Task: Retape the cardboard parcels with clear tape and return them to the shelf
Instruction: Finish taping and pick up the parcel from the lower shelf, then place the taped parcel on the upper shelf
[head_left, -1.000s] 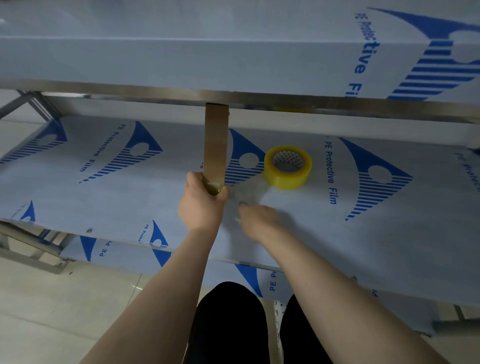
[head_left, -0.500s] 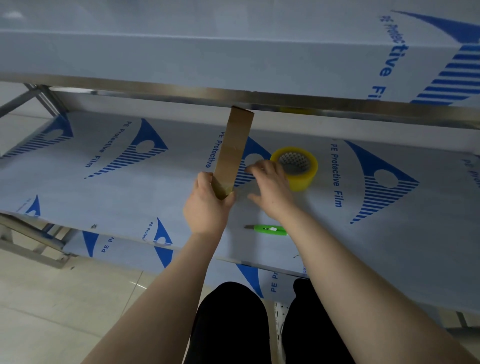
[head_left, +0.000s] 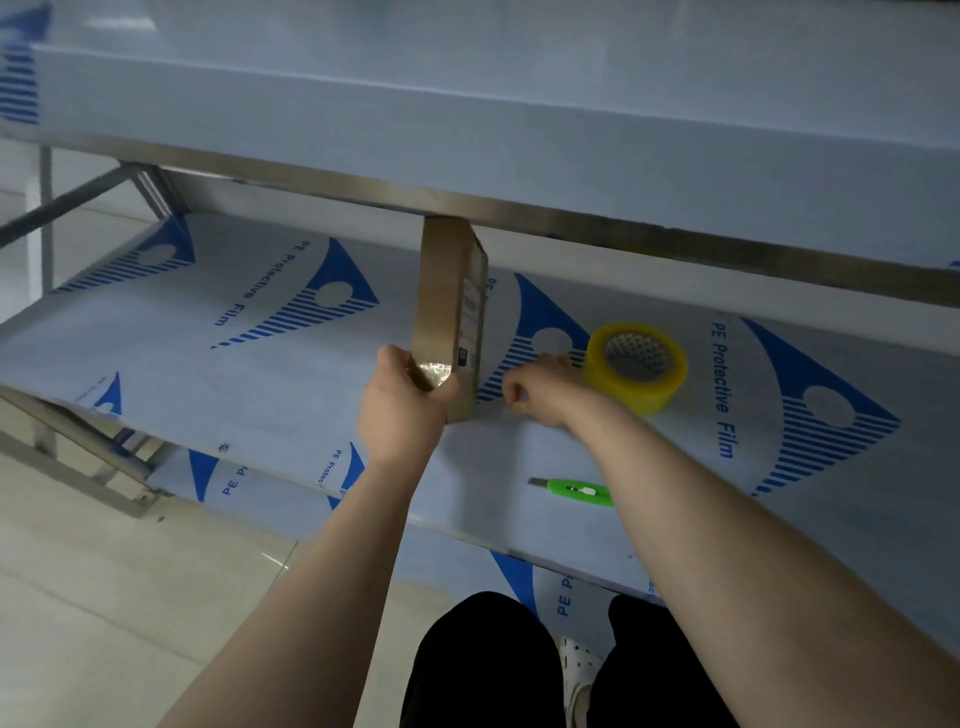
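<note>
Cardboard parcel (head_left: 451, 312) stood on end, left hand (head_left: 402, 413) gripping its near end; right hand (head_left: 540, 387) curled beside tape roll (head_left: 649, 391), perhaps pinching tape, unclear. Taping step; next, draw tape over the seam.

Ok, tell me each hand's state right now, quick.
Left hand: grips the cardboard parcel by its lower end, holding it on end.
Right hand: fingers curled beside the tape roll; whether it pinches anything cannot be told.

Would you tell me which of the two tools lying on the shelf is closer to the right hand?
The yellow tape roll, right beside the right hand; the green utility knife lies apart, nearer the front edge of the shelf.
</note>
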